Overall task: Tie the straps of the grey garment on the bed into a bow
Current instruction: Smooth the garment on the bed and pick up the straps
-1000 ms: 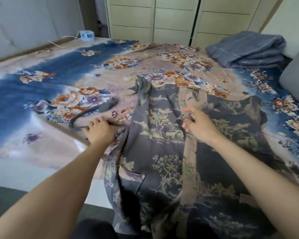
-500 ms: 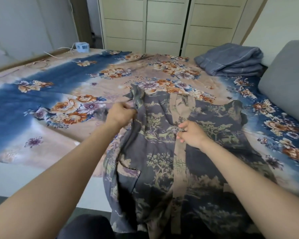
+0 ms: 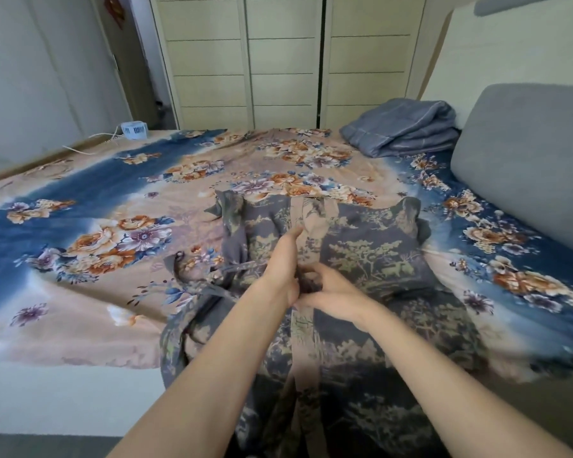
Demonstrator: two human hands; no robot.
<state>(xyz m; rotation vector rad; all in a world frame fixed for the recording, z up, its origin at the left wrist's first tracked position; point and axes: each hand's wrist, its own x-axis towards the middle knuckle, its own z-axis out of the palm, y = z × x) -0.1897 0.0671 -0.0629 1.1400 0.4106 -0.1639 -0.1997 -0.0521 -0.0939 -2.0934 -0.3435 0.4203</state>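
The grey garment with a green tree print lies spread on the floral bed, its hem hanging over the near edge. A thin grey strap runs from the garment's left side toward its middle. My left hand and my right hand meet at the garment's centre line, fingers pinched on dark strap fabric between them. The strap ends are mostly hidden by my fingers. A beige band runs down the garment's middle under my hands.
The floral bedspread covers the bed. A folded blue-grey blanket lies at the far right, with a grey cushion beside it. A small white fan with a cord sits at the far left corner. Cream wardrobe doors stand behind.
My left hand has carried the strap from the bedspread on the left across to the garment's middle. It now meets my right hand there. The view has tilted upward.
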